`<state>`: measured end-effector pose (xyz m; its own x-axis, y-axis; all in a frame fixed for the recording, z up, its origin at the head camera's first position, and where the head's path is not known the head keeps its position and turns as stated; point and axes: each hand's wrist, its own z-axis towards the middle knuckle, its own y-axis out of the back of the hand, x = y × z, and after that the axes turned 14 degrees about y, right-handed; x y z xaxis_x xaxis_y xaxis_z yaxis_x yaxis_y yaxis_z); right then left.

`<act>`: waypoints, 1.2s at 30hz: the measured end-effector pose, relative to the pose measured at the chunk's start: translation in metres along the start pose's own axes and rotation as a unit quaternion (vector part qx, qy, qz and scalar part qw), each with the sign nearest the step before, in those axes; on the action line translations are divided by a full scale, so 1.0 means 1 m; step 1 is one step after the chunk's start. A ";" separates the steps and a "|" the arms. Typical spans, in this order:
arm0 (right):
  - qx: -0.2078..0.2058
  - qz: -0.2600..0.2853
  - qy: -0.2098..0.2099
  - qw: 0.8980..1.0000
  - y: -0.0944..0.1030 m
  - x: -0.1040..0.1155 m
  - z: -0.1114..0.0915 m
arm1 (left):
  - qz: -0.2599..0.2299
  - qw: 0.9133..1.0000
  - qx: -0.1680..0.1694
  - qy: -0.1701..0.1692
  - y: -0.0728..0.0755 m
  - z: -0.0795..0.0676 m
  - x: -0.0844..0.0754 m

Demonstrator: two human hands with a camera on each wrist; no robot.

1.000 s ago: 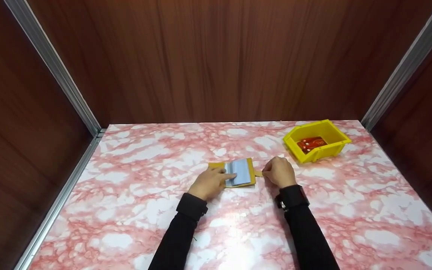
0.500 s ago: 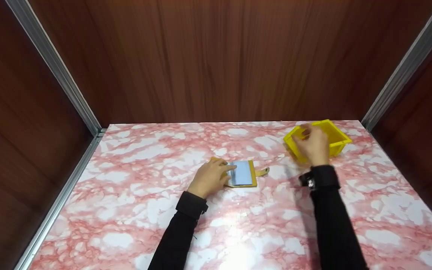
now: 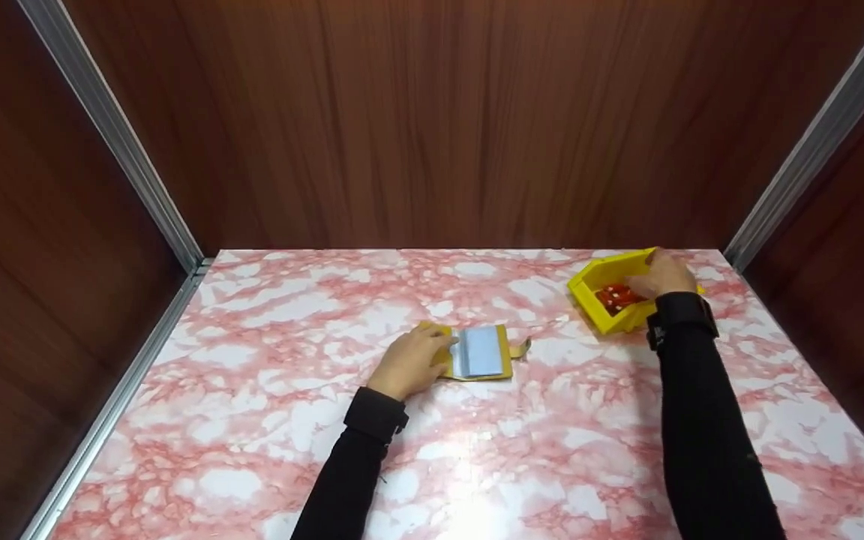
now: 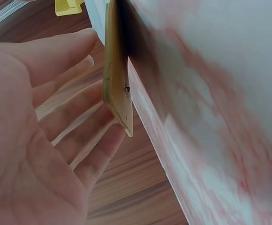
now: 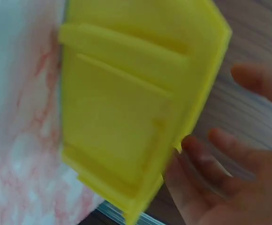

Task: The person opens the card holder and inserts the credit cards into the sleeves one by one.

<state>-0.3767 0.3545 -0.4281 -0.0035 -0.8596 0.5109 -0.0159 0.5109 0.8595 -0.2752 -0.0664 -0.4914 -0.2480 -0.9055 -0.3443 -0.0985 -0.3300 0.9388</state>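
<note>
A small yellow card holder [image 3: 485,352] lies spread on the table, its pale plastic sleeves showing and its snap strap [image 3: 520,349] sticking out to the right. My left hand [image 3: 411,361] rests on its left cover; in the left wrist view the fingers are loosely extended along the cover's edge [image 4: 109,70]. My right hand [image 3: 664,275] is over the right side of a yellow bin [image 3: 589,304], with its fingers apart in the right wrist view and some fingertips hidden behind the bin's rim. Red items [image 3: 616,298] with white spots, perhaps cards, lie in the bin.
The table [image 3: 289,450] has a pink-and-white marbled top. Brown wood-grain panels [image 3: 439,127] stand at the back and both sides, with metal corner posts [image 3: 113,135] between them.
My right hand has let go of the card holder's strap and moved right and away from me to the bin. The left hand has shifted slightly left, uncovering more of the sleeves.
</note>
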 end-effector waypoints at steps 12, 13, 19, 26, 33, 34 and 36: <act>0.101 -0.102 -0.056 0.988 -0.037 -0.012 0.006 | -0.016 1.000 0.018 -0.006 -0.009 -0.008 0.002; 0.103 -0.094 -0.066 0.988 -0.036 -0.011 0.005 | -0.021 1.000 0.022 -0.005 -0.009 -0.007 0.002; 0.098 -0.068 -0.097 0.988 -0.033 0.000 -0.003 | -0.026 0.999 0.031 -0.007 -0.010 -0.005 0.000; 0.089 -0.168 -0.008 0.982 -0.042 -0.003 0.011 | -0.021 0.999 0.025 -0.008 -0.007 -0.002 0.004; 0.075 -0.235 0.066 0.967 -0.043 0.002 0.021 | -0.016 1.000 0.022 -0.008 -0.005 0.000 0.007; 0.076 -0.230 0.066 0.968 -0.042 0.001 0.022 | -0.014 1.000 0.023 -0.008 -0.005 -0.001 0.007; 0.071 -0.208 0.061 0.974 -0.042 -0.001 0.022 | -0.013 1.000 0.023 -0.007 -0.004 -0.001 0.006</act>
<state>-0.3975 0.3333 -0.4652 0.1520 -0.9805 0.1246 -0.1293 0.1053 0.9860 -0.2753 -0.0708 -0.4976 -0.2577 -0.8934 -0.3681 -0.1497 -0.3394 0.9286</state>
